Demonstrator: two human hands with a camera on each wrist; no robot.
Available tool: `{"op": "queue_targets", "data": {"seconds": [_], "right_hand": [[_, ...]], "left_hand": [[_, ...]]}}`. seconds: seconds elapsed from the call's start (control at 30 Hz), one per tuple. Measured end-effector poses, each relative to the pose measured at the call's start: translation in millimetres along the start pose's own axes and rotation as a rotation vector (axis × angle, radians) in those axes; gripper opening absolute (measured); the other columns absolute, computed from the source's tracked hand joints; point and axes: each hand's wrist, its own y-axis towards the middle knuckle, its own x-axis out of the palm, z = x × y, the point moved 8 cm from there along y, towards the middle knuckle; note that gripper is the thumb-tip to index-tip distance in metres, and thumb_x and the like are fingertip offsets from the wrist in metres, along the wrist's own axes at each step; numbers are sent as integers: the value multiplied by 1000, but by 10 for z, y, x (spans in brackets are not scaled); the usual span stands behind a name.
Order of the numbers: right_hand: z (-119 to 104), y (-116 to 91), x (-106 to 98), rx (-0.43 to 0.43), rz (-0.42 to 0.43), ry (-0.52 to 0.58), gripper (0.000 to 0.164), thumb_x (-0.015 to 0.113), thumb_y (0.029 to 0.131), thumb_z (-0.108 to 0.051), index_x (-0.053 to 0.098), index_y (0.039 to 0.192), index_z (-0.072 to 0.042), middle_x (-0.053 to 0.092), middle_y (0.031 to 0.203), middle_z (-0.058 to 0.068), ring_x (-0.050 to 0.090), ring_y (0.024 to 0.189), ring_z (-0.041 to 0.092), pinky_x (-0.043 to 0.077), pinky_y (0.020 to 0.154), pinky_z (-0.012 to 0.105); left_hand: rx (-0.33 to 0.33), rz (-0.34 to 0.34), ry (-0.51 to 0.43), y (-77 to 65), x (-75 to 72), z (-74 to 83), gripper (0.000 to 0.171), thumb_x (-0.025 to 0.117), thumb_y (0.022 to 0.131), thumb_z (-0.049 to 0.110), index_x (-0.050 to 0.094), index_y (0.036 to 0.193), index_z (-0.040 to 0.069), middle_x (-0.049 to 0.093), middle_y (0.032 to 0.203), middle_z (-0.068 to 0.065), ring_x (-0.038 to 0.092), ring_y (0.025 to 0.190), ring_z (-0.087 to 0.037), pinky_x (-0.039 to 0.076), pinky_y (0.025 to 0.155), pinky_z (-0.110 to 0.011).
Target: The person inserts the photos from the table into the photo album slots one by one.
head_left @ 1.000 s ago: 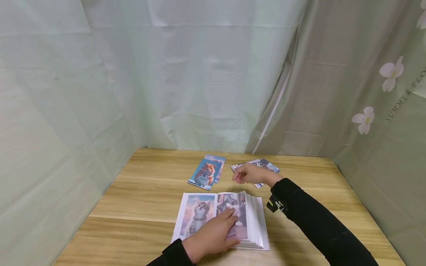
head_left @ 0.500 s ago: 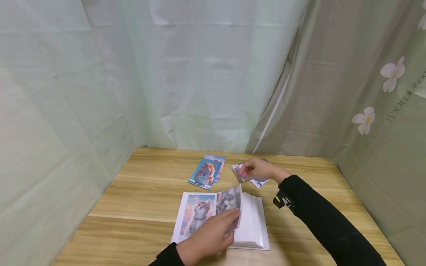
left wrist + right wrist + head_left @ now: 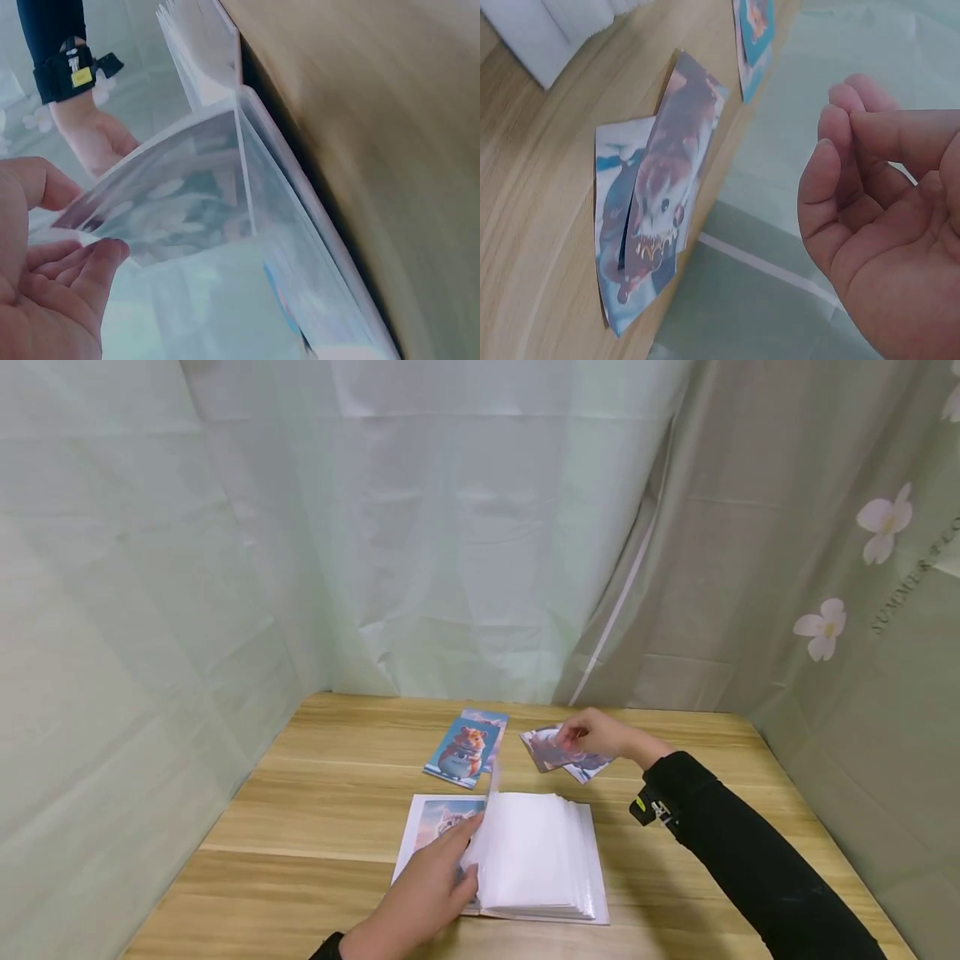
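A photo album (image 3: 532, 852) lies spread on the wooden table, with white pages on its right side. My left hand (image 3: 420, 881) pinches a clear-sleeved page (image 3: 187, 195) between thumb and fingers; the page stands raised near the spine and bends toward the left. Partly covered by that hand is a kitten picture (image 3: 442, 818) on the left page. My right hand (image 3: 596, 733) is above the right-hand picture cards (image 3: 543, 750), its fingers loosely curled. In the right wrist view nothing is held by that hand, and overlapping cards with animal pictures (image 3: 667, 165) lie apart from it.
Behind the album, a hamster card (image 3: 461, 752) overlaps a second card (image 3: 489, 718) on the table (image 3: 315, 793). Pale curtains (image 3: 480, 527) hang along the back and sides.
My left hand has lifted the page with the grey cat picture and swung it leftward, uncovering a white page. My right hand has shifted slightly right and away, over the cards.
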Motion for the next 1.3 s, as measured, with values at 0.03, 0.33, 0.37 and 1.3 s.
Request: {"op": "queue_targets", "data": {"seconds": [0.03, 0.33, 0.37, 1.3], "right_hand": [[2, -12, -16, 3, 3, -7, 28, 50, 87, 18, 70, 101, 4, 66, 93, 21, 57, 82, 18, 51, 73, 26], [134, -129, -142, 65, 36, -62, 27, 52, 90, 14, 72, 100, -1, 64, 89, 12, 55, 79, 17, 50, 70, 27], [145, -139, -149, 70, 36, -58, 26, 52, 90, 14, 72, 99, -1, 64, 90, 14, 55, 79, 17, 49, 69, 27], [287, -97, -644, 208, 180, -184, 22, 52, 94, 6, 72, 103, 5, 70, 102, 20, 63, 94, 32, 53, 81, 41]], "left_hand": [[-17, 19, 10, -27, -32, -30, 59, 68, 88, 9, 50, 144, 0, 58, 141, -13, 57, 128, -27, 50, 101, -44], [-180, 47, 96, -232, -152, -299, 57, 77, 82, 7, 57, 134, -6, 46, 150, -18, 58, 124, -34, 53, 95, -46], [-191, 34, 109, -245, -146, -336, 57, 78, 81, 8, 58, 133, -6, 46, 150, -19, 59, 123, -35, 53, 94, -46], [-197, -289, 106, -425, 172, -658, 52, 79, 84, 16, 61, 123, -14, 52, 135, -36, 54, 125, -47, 44, 102, -57]]}}
